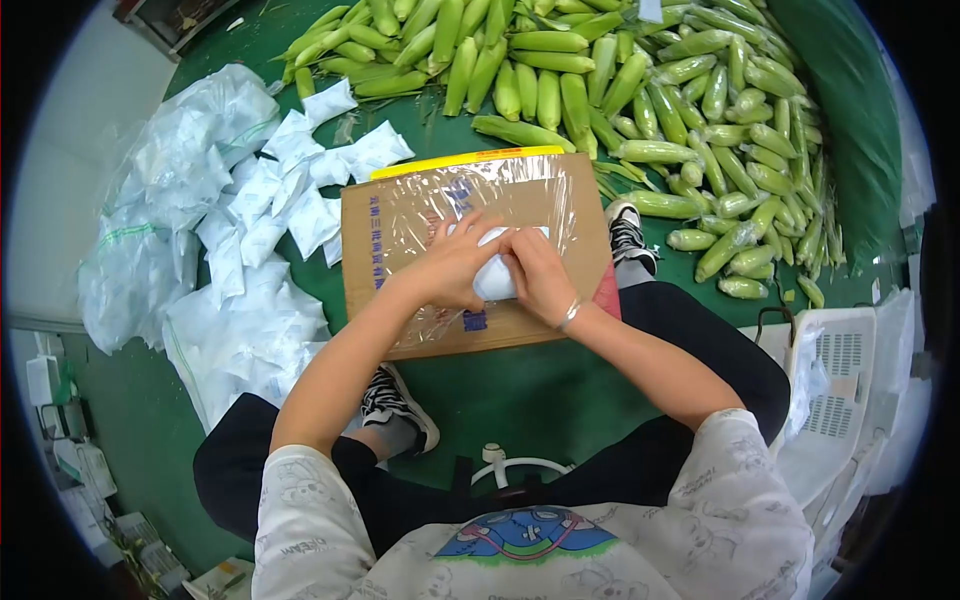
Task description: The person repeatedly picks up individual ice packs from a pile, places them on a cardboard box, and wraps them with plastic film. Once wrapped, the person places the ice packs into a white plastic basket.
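Both my hands meet over a flat cardboard box [400, 215] covered with clear plastic film, which lies between my knees. My left hand [450, 265] and my right hand [535, 270] are closed together around a small white packet [495, 275], pressing it against the film. The packet is mostly hidden by my fingers. A bracelet sits on my right wrist.
A heap of white packets [290, 195] and clear plastic bags [170, 160] lies on the green floor to the left. A large pile of corn cobs in green husks [640, 90] fills the far side and right. A white plastic crate [840, 380] stands at my right.
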Available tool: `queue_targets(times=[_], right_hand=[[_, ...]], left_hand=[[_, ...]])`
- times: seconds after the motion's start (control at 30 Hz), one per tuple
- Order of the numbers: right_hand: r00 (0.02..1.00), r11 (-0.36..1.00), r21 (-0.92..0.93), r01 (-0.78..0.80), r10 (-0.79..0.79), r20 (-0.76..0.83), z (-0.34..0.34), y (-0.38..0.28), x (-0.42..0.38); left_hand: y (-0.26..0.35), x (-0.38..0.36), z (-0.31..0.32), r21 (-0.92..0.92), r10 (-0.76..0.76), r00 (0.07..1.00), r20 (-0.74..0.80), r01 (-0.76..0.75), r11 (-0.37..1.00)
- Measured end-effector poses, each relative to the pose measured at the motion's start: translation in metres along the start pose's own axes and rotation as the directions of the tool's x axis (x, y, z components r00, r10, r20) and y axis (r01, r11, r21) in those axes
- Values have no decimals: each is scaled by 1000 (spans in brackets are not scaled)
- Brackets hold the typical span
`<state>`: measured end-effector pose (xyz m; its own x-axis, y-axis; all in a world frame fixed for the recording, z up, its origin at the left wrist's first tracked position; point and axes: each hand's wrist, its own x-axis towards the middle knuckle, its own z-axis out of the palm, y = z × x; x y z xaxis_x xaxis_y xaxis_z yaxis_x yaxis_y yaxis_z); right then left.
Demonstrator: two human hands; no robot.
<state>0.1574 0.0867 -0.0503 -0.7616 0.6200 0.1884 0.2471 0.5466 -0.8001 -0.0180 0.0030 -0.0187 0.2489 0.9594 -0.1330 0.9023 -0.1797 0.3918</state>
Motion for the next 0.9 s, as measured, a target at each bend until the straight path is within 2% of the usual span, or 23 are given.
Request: queue_targets(times=[0.03, 0.07, 0.13, 0.17, 0.2, 0.23, 0.27, 0.3, 0.33, 0.37, 0.4, 0.47, 0.5, 0.53, 0.57, 0.6, 0.63, 0.7, 0.73, 0.77, 0.8, 0.87, 0.9], right_hand=[[971, 961, -141, 240, -234, 58, 2, 8, -4], [967, 958, -141, 251, -242, 76, -7, 6, -8], [913, 875, -325, 359, -256, 318, -27, -4, -13], [874, 802, -380, 461, -338, 348, -28, 3, -8], [871, 805, -367, 466, -346, 348, -26, 5, 0], [832, 737, -418, 531, -361, 422, -25, 6, 8], [789, 660, -460, 595, -369, 491, -23, 7, 17], [784, 700, -416, 581, -343, 518, -20, 11, 26], [780, 698, -409, 588, -356, 515, -20, 13, 28], [770, 730, -392, 559, -281, 573, -24, 7, 32], [748, 757, -382, 530, -205, 632, -28, 1, 35], [748, 737, -412, 535, -188, 636, -28, 1, 32], [792, 741, -454, 495, -170, 586, -27, 5, 27], [831, 741, -495, 454, -153, 535, -29, 10, 24], [827, 729, -501, 466, -158, 539, -34, 6, 21], [814, 699, -520, 491, -155, 560, -35, -1, 13], [800, 673, -534, 512, -147, 582, -34, -8, 5], [768, 699, -471, 538, -176, 616, -23, -9, -9], [740, 713, -414, 566, -217, 637, -20, -10, -6], [735, 775, -388, 499, -141, 663, -21, -14, 2], [752, 765, -412, 495, -140, 645, -20, -13, 7], [724, 900, -251, 357, -97, 683, -19, 0, 25], [693, 922, -235, 307, -47, 720, -16, 11, 34]], left_hand=[[-3, -8, 2, -31, -18, 999, -45, 17, 999], [-1, -22, 10, -39, -32, 998, -57, 30, 999], [7, -55, 26, -54, -179, 889, -423, 172, 984], [17, -72, 26, -141, -301, 821, -486, 266, 954], [23, -87, 32, -135, -309, 820, -483, 279, 951], [28, -102, 41, -266, -571, 656, -493, 511, 817], [32, -115, 48, -392, -774, 427, -468, 685, 614], [38, -124, 54, -382, -775, 422, -471, 694, 610], [43, -130, 60, -253, -790, 474, -388, 770, 586], [44, -134, 65, -120, -809, 504, -301, 822, 557], [41, -134, 69, -126, -812, 490, -316, 827, 548], [30, -131, 81, -16, -748, 623, -229, 766, 643], [27, -131, 78, -90, -697, 649, -305, 709, 700], [20, -132, 73, -102, -698, 641, -318, 709, 698], [20, -132, 46, -587, -722, 677, -142, 529, 613], [19, -130, 22, -912, -648, 761, 13, 275, 305], [22, -118, 5, -912, -647, 763, 15, 276, 305], [41, -74, -15, -811, -529, 821, -216, 151, 566], [43, -54, -8, -703, -468, 836, -287, 149, 696], [31, -42, 17, -521, -325, 841, -432, 62, 851], [26, -34, 41, -307, -152, 825, -544, -28, 951], [34, -34, 41, -219, 22, 777, -629, -204, 954], [35, -40, 34, -279, 21, 847, -532, -198, 940]])
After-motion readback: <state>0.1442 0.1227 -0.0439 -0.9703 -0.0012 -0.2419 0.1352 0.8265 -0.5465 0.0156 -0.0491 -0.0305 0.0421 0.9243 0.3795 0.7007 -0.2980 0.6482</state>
